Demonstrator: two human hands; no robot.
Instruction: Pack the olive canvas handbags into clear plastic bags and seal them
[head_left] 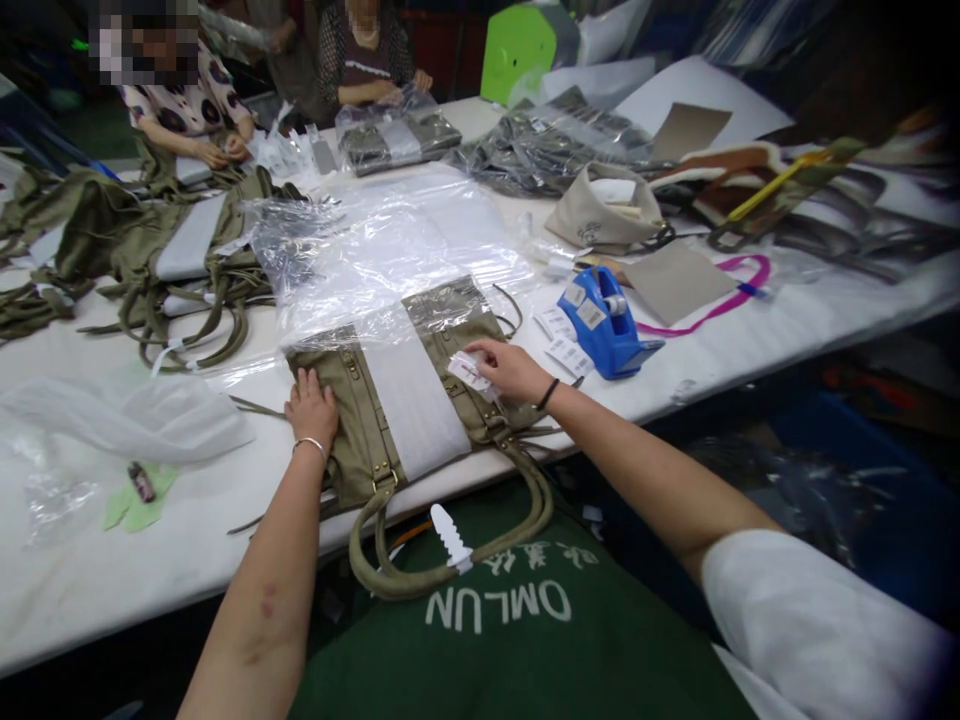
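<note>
An olive-green handbag (341,425) lies flat at the table's front edge, a white paper band (412,400) wrapped around its middle. A clear plastic bag (397,230) covers its far end. Its handles (536,480) hang toward me over the edge, joined by a white strap (450,540). My left hand (311,410) rests with fingers spread on the bag's left side. On the right side, my right hand (514,370) has its fingers bent and closed on a small white tag (471,371); the thumb is partly hidden.
Right of the bag stands a blue tape dispenser (611,330) beside printed labels (568,355). More olive handbags (135,235) are piled left. White wrapping (127,415) lies front left. Bagged handbags (401,140) and co-workers (187,110) are across the table.
</note>
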